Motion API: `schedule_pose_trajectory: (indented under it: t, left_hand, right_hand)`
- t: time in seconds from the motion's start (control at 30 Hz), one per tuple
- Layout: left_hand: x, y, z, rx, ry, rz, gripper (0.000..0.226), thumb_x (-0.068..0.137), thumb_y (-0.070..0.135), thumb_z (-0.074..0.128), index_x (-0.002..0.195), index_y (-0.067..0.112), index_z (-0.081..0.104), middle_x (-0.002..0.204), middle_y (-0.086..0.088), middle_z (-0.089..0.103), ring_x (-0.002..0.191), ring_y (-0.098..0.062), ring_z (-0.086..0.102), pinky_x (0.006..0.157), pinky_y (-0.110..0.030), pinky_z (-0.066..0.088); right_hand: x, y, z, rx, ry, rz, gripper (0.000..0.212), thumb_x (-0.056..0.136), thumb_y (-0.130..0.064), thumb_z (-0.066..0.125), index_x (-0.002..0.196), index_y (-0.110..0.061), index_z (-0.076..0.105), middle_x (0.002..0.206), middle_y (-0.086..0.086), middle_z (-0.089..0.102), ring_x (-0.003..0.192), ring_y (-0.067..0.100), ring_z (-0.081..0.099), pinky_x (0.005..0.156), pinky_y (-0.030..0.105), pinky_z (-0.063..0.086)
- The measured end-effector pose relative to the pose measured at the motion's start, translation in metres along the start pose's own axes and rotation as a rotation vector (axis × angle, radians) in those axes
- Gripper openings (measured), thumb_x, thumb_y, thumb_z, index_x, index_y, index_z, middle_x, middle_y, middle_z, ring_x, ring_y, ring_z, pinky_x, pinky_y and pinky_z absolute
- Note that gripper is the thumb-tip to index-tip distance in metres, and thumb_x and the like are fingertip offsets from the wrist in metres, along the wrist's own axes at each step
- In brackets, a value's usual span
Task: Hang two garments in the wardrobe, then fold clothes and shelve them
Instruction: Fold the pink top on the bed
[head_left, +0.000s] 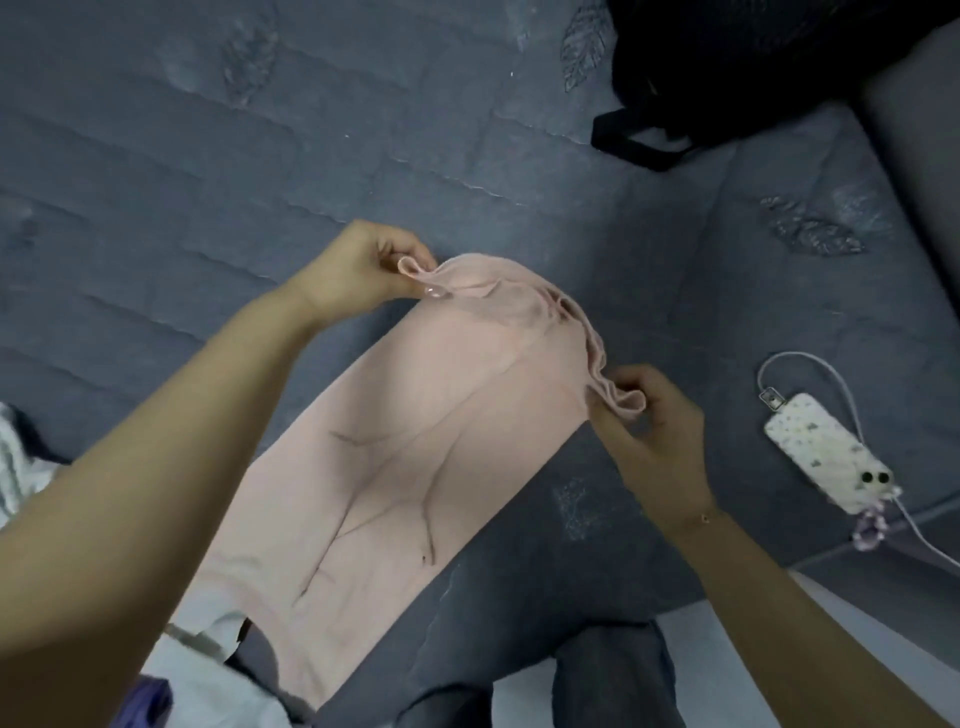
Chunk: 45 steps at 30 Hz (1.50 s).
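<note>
A pale pink garment (395, 457) hangs stretched between my two hands above a blue-grey quilted bed (208, 156). My left hand (358, 270) pinches one upper corner of it at the ruffled edge. My right hand (644, 415) pinches the opposite upper corner. The cloth slopes down toward me, creased along the middle, and its lower end reaches my lap.
A black bag (753, 67) with a strap lies at the bed's far right. A phone (826, 452) in a white patterned case with a cable and a bead charm lies on the right. White and grey clothes (208, 660) are heaped at the lower left.
</note>
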<state>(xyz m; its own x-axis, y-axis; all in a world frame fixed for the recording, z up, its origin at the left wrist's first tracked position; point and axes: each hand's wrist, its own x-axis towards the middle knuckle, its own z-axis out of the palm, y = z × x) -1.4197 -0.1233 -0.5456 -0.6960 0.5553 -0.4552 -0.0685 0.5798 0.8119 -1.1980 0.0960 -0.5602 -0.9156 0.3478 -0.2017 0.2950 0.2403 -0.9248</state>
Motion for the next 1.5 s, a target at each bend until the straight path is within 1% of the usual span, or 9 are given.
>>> schedule_pose_trajectory:
  t: [0.27, 0.57, 0.73, 0.9, 1.07, 1.2, 1.3, 1.4, 1.5]
  left_hand:
    - [-0.184, -0.142, -0.04, 0.132, 0.239, -0.02, 0.019, 0.076, -0.01, 0.073, 0.086, 0.006, 0.076, 0.108, -0.002, 0.071, 0.104, -0.018, 0.065, 0.097, -0.032, 0.049]
    - [-0.303, -0.296, -0.017, 0.339, 0.27, -0.108, 0.041, 0.067, -0.023, 0.065, 0.088, 0.01, 0.078, 0.122, -0.008, 0.063, 0.11, -0.033, 0.055, 0.091, -0.031, 0.041]
    - [-0.317, -0.321, -0.007, 0.364, 0.306, -0.17, 0.029, 0.073, -0.009, 0.063, 0.089, 0.01, 0.077, 0.125, -0.013, 0.061, 0.116, -0.035, 0.052, 0.101, -0.021, 0.031]
    - [-0.304, -0.319, -0.009, -0.017, 0.378, -0.429, 0.039, 0.083, 0.048, 0.062, 0.098, 0.013, 0.055, 0.093, -0.008, 0.062, 0.083, -0.026, 0.061, 0.078, -0.038, 0.048]
    - [-0.297, -0.323, -0.011, 0.115, 0.269, -0.598, 0.023, 0.09, 0.03, 0.067, 0.094, 0.012, 0.052, 0.08, -0.007, 0.063, 0.071, -0.026, 0.06, 0.068, -0.032, 0.047]
    - [-0.304, -0.294, -0.011, -0.295, 0.347, -0.585, 0.024, 0.091, 0.008, 0.063, 0.111, 0.019, 0.055, 0.088, -0.013, 0.056, 0.063, -0.017, 0.051, 0.059, -0.025, 0.045]
    - [-0.319, -0.25, -0.009, -0.706, 0.35, -0.522, 0.041, 0.093, 0.001, 0.053, 0.128, 0.022, 0.058, 0.094, -0.002, 0.062, 0.062, -0.008, 0.059, 0.055, -0.018, 0.05]
    - [-0.338, -0.198, -0.007, -0.806, 0.25, -0.453, 0.031, 0.093, 0.003, 0.049, 0.104, 0.017, 0.074, 0.101, -0.001, 0.072, 0.071, -0.007, 0.062, 0.056, -0.017, 0.052]
    - [-0.359, -0.153, 0.002, -0.764, 0.331, -0.463, 0.034, 0.088, -0.001, 0.049, 0.077, 0.016, 0.077, 0.091, -0.007, 0.073, 0.072, -0.017, 0.061, 0.056, -0.02, 0.053]
  right_hand:
    - [-0.137, -0.003, 0.13, -0.256, -0.413, -0.097, 0.008, 0.085, -0.019, 0.066, 0.092, -0.019, 0.063, 0.085, -0.015, 0.059, 0.078, 0.001, 0.056, 0.068, 0.012, 0.043]
    - [-0.245, 0.063, 0.27, -0.484, -0.805, -0.255, 0.008, 0.083, -0.017, 0.064, 0.088, -0.013, 0.061, 0.092, -0.002, 0.057, 0.081, 0.014, 0.052, 0.071, 0.026, 0.047]
    - [-0.271, 0.084, 0.276, -0.704, -0.915, -0.368, 0.054, 0.063, -0.01, 0.069, 0.116, -0.011, 0.061, 0.126, 0.003, 0.052, 0.12, 0.024, 0.048, 0.102, 0.044, 0.045]
    - [-0.283, 0.094, 0.282, -0.987, -0.844, -0.427, 0.072, 0.06, -0.024, 0.087, 0.127, -0.015, 0.063, 0.146, 0.008, 0.048, 0.134, 0.029, 0.046, 0.109, 0.052, 0.038]
    - [-0.267, 0.095, 0.297, -0.735, -0.576, -0.457, 0.036, 0.064, -0.002, 0.081, 0.097, -0.014, 0.072, 0.117, 0.006, 0.067, 0.113, 0.022, 0.05, 0.102, 0.04, 0.036]
    - [-0.258, 0.068, 0.277, -0.494, -0.555, -0.132, 0.025, 0.089, 0.0, 0.062, 0.113, -0.003, 0.067, 0.093, 0.01, 0.071, 0.087, 0.026, 0.065, 0.081, 0.035, 0.052]
    - [-0.245, 0.031, 0.238, -0.213, -0.414, 0.221, 0.012, 0.098, -0.011, 0.056, 0.095, -0.01, 0.067, 0.064, 0.007, 0.061, 0.061, 0.01, 0.053, 0.061, 0.027, 0.045]
    - [-0.227, -0.017, 0.186, 0.123, -0.316, 0.447, 0.016, 0.097, -0.013, 0.057, 0.103, -0.013, 0.071, 0.094, -0.005, 0.075, 0.087, 0.001, 0.066, 0.075, 0.013, 0.049]
    - [-0.211, -0.064, 0.128, 0.181, -0.268, 0.465, 0.02, 0.094, -0.011, 0.054, 0.094, -0.021, 0.072, 0.086, -0.015, 0.075, 0.079, -0.004, 0.067, 0.067, 0.008, 0.049]
